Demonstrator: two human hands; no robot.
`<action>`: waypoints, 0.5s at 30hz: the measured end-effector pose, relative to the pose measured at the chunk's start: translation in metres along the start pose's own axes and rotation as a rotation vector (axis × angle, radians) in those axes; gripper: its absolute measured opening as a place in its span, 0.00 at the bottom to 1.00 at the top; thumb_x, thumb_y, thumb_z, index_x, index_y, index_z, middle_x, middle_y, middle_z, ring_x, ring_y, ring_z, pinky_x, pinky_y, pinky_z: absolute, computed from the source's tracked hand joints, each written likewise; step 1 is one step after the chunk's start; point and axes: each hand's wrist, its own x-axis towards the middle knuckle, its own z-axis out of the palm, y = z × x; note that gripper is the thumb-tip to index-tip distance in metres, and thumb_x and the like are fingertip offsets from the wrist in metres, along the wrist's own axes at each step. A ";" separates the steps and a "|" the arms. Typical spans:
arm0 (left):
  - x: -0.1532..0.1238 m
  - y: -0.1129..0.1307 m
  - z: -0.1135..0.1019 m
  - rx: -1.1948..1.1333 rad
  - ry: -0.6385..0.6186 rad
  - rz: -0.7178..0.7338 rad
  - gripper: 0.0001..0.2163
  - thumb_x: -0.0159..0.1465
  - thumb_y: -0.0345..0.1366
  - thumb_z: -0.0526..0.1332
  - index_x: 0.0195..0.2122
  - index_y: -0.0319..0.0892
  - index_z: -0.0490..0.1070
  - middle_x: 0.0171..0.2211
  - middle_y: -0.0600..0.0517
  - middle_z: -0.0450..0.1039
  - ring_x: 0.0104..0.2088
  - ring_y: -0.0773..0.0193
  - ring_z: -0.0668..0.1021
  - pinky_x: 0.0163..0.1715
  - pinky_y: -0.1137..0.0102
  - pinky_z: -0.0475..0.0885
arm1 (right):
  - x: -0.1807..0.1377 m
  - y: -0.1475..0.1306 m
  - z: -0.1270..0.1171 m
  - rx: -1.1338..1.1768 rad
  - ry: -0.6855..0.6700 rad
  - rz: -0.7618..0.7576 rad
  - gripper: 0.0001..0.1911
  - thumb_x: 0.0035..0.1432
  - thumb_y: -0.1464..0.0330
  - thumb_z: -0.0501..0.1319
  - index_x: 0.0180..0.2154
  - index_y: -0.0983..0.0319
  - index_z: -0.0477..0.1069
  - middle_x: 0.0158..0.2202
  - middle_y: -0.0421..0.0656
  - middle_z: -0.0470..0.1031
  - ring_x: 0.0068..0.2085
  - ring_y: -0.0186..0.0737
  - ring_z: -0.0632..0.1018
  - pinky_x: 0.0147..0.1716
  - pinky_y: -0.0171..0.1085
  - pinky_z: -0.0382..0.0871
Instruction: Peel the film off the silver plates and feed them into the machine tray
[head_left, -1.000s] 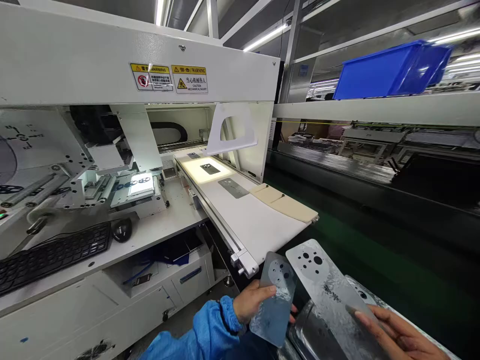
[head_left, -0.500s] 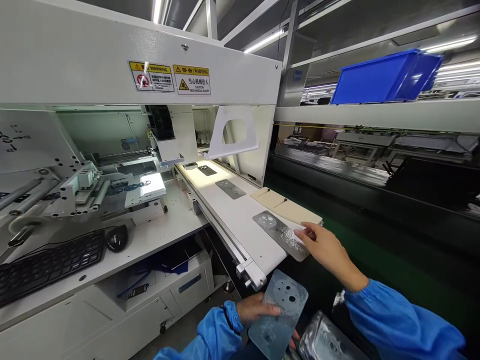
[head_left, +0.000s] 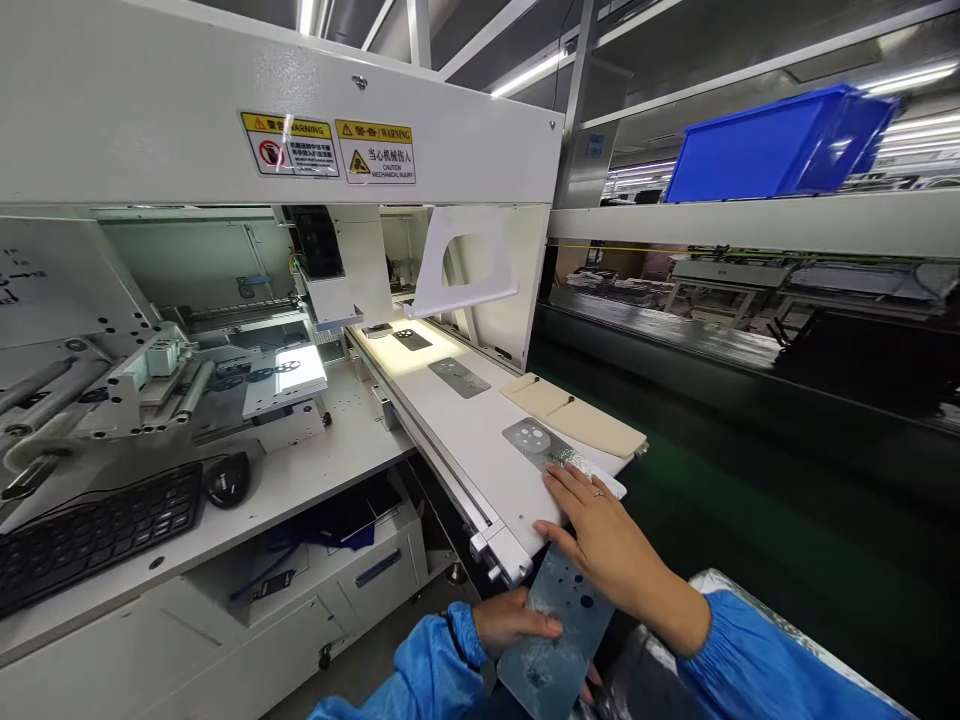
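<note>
My left hand (head_left: 516, 622) grips a grey-blue phone back cover (head_left: 551, 655) with camera holes, thumb on top and fingertips showing beneath its lower right edge. My right hand (head_left: 611, 545) reaches over the end of the white conveyor belt (head_left: 472, 425), fingers stretched out and thumb apart. Its fingertips lie at the near part of another phone back cover (head_left: 531, 437) on the belt, partly hiding it. The thumb is close to the top of the held cover; contact is unclear. Farther up the belt lie a second cover (head_left: 459, 377) and a darker one (head_left: 412, 340) under bright light.
A cream board (head_left: 577, 415) runs along the belt's right edge. The white machine housing (head_left: 465, 130) spans above. A keyboard (head_left: 97, 530) and mouse (head_left: 228, 479) sit on the left bench. Plastic-wrapped items (head_left: 649, 680) are below my right arm; a blue bin (head_left: 757, 145) stands on the shelf.
My right hand has left the right edge of the nearest cover on the belt and moved left, flattening over its near part. That cover has shifted slightly up the belt. My left hand keeps its grip.
</note>
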 end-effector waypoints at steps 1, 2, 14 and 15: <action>0.000 -0.001 -0.001 0.001 0.011 0.002 0.20 0.53 0.39 0.58 0.41 0.28 0.73 0.33 0.40 0.78 0.47 0.37 0.77 0.48 0.45 0.62 | 0.001 0.000 -0.001 -0.002 -0.019 0.003 0.35 0.64 0.51 0.50 0.61 0.71 0.59 0.63 0.55 0.55 0.64 0.58 0.56 0.60 0.60 0.55; 0.000 -0.003 -0.003 -0.002 0.015 0.002 0.20 0.53 0.39 0.59 0.42 0.28 0.73 0.35 0.39 0.78 0.48 0.36 0.76 0.48 0.44 0.62 | 0.001 -0.001 -0.002 -0.003 -0.034 0.004 0.36 0.64 0.50 0.50 0.62 0.71 0.58 0.64 0.55 0.54 0.64 0.59 0.55 0.61 0.60 0.54; 0.003 -0.012 -0.009 -0.024 -0.015 -0.007 0.27 0.54 0.43 0.61 0.49 0.26 0.68 0.42 0.30 0.75 0.47 0.33 0.77 0.49 0.40 0.61 | 0.025 0.006 0.001 0.136 -0.050 -0.063 0.36 0.65 0.50 0.49 0.62 0.71 0.58 0.64 0.55 0.55 0.65 0.56 0.54 0.63 0.58 0.48; 0.003 -0.012 -0.008 -0.022 -0.018 -0.006 0.27 0.54 0.44 0.61 0.48 0.26 0.69 0.42 0.30 0.75 0.47 0.34 0.77 0.49 0.40 0.61 | 0.026 0.007 0.002 0.151 -0.041 -0.073 0.36 0.65 0.50 0.49 0.62 0.71 0.58 0.64 0.55 0.56 0.65 0.56 0.55 0.62 0.59 0.49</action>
